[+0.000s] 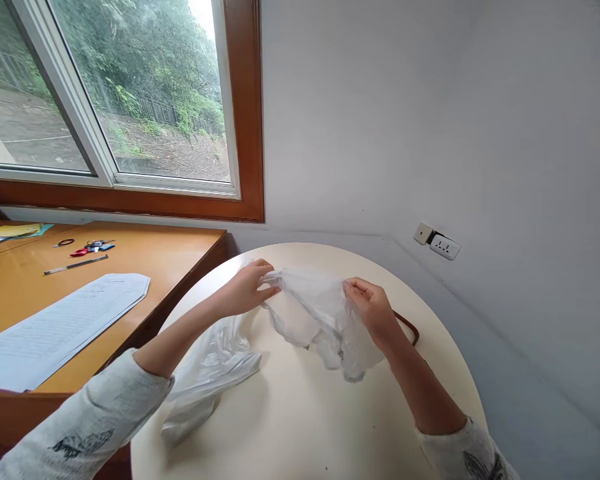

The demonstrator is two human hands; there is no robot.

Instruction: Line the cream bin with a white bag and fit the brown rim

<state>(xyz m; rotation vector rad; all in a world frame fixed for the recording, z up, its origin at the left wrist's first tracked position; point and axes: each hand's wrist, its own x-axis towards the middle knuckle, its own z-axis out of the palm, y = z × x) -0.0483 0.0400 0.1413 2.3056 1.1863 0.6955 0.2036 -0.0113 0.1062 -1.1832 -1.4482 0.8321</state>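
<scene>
Stretched between my two hands over the round table is a thin, translucent white plastic bag point(313, 300). My left hand point(253, 287) pinches its gathered upper left edge between thumb and fingers. At the upper right corner, the fingertips of my right hand point(370, 303) are closed on the film. The bag's lower part hangs down in loose folds. Below my left forearm a second crumpled white plastic bag point(220, 363) lies on the table. Part of a brown curved loop point(410, 327) shows behind my right wrist; the rest of it is hidden.
The round cream table point(305, 427) stands against the white wall. To its left is a wooden desk point(180, 250) with stapled papers point(70, 327), a pen point(75, 265), keys point(93, 248) and a black loop point(66, 242). A wall socket point(445, 246) is at the right.
</scene>
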